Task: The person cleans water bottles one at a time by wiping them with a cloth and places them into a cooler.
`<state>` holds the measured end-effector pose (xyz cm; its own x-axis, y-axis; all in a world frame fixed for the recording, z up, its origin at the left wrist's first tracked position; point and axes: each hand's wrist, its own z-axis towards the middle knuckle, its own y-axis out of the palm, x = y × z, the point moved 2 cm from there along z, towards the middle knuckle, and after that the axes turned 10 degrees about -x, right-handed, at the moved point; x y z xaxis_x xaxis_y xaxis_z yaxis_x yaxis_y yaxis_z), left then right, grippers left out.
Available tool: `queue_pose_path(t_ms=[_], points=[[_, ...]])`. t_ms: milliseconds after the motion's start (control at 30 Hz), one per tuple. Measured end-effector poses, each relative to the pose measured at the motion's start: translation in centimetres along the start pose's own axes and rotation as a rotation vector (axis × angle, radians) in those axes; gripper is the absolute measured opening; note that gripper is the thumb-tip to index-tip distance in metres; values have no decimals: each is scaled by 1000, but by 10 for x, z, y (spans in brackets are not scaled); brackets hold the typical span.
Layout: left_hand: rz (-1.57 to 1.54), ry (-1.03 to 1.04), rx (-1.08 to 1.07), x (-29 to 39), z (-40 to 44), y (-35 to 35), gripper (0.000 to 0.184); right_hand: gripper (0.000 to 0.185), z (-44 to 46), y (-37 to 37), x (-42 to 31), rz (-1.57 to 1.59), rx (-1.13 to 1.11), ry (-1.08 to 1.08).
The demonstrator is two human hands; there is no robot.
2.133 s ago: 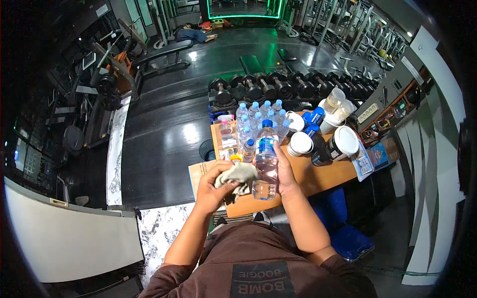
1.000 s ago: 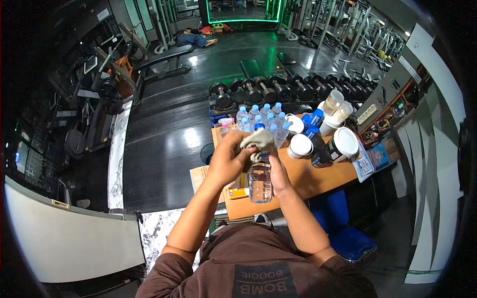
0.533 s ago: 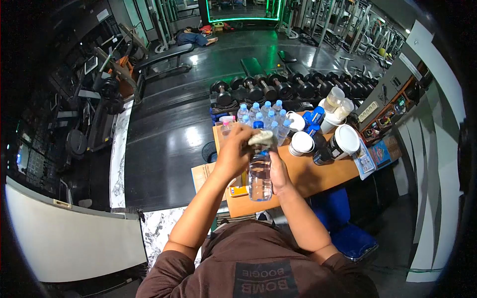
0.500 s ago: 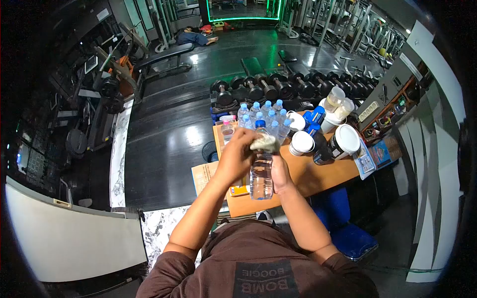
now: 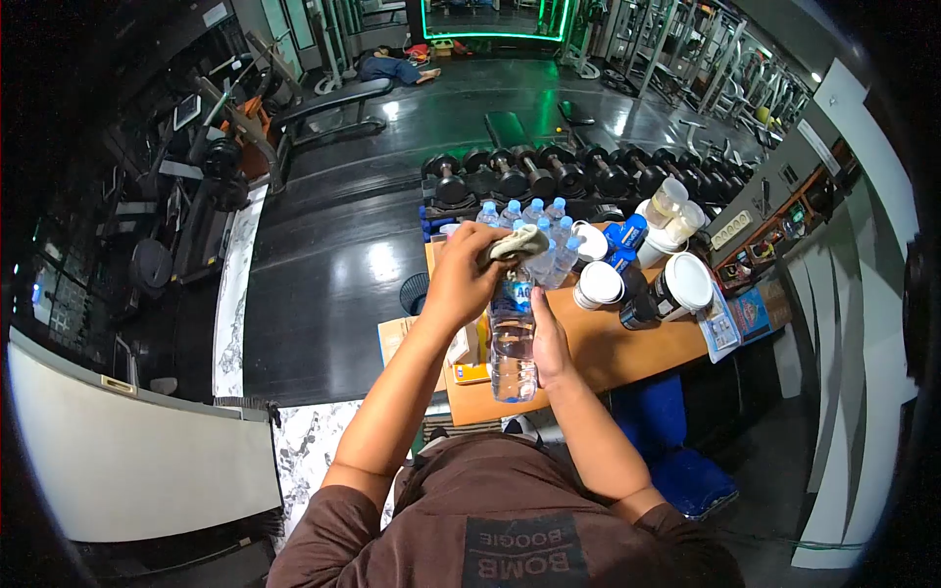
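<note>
A clear water bottle (image 5: 514, 343) stands upright in front of my body, above the near edge of the wooden table (image 5: 627, 353). My right hand (image 5: 550, 343) is closed round its right side. At the bottle's top, my left hand (image 5: 465, 272) grips a pale cloth (image 5: 517, 247), which covers the cap. Behind the bottle, several smaller bottles with light blue caps (image 5: 557, 227) stand grouped on the table. A yellow packet (image 5: 472, 373) lies left of the bottle's lower part.
White-lidded tubs (image 5: 599, 283) and a large black tub (image 5: 683, 286) stand on the table's right. Beyond is a row of dumbbells (image 5: 564, 173). A blue chair (image 5: 686, 475) is at the lower right. A person (image 5: 394, 69) lies on the far floor.
The cloth in my left hand has moved up from the bottle's neck and now hides the blue cap. More of the label shows below it. The view has shifted slightly.
</note>
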<state>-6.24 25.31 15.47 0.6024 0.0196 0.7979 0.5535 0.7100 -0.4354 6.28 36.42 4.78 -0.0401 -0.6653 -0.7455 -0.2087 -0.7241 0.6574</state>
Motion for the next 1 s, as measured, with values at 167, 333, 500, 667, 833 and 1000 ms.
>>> queue_pose_path(t_ms=[167, 333, 500, 667, 833, 1000], points=[[66, 32, -40, 4, -24, 15, 45, 44, 4, -14, 6, -31, -7, -21], [12, 0, -126, 24, -65, 35, 45, 56, 8, -25, -2, 11, -74, -27], [-47, -27, -172, 29, -72, 32, 46, 61, 2, -10, -12, 109, -103, 14], [17, -8, 53, 28, -33, 11, 48, 50, -2, 3, -1, 31, -19, -30], [118, -44, 66, 12, -4, 12, 42, 48, 0, 4, 6, 21, -14, 11], [113, -62, -36, 15, -36, 36, 50, 52, 2, -12, -2, -76, 32, -26]])
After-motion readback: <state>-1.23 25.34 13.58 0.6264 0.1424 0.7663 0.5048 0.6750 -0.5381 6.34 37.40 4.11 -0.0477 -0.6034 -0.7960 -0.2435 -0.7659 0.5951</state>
